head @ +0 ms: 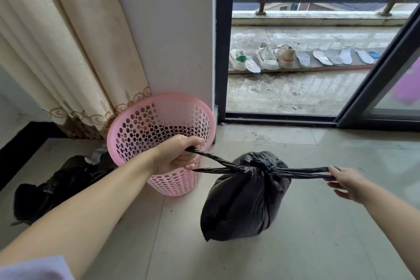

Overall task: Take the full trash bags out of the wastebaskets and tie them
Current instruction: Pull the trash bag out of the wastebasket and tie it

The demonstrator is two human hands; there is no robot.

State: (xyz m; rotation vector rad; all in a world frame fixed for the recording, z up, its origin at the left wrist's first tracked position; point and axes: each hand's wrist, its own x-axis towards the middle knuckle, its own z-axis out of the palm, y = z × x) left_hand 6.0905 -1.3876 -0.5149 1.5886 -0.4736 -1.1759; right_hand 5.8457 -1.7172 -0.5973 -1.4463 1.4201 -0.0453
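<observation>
Far left of the fingers, a second black bag [56, 184] lies slumped on the floor [318, 245] against the wall base, below the cream curtain [56, 41]. Just behind the left hand [175, 157] stands a pink perforated wastebasket [159, 129], tilted toward the person, with no liner in it that I can see. The left hand's fingers are clamped round one twisted black handle strand, the forearm reaching forward and to the right. Between both hands hangs the full black trash bag [245, 198], its long axis upright, knotted neck on top, its bottom at or just above the floor. The strands stretch level from the knot to either side. The right hand [345, 184] pinches the other strand in closed fingers, arm coming in from the lower right.
</observation>
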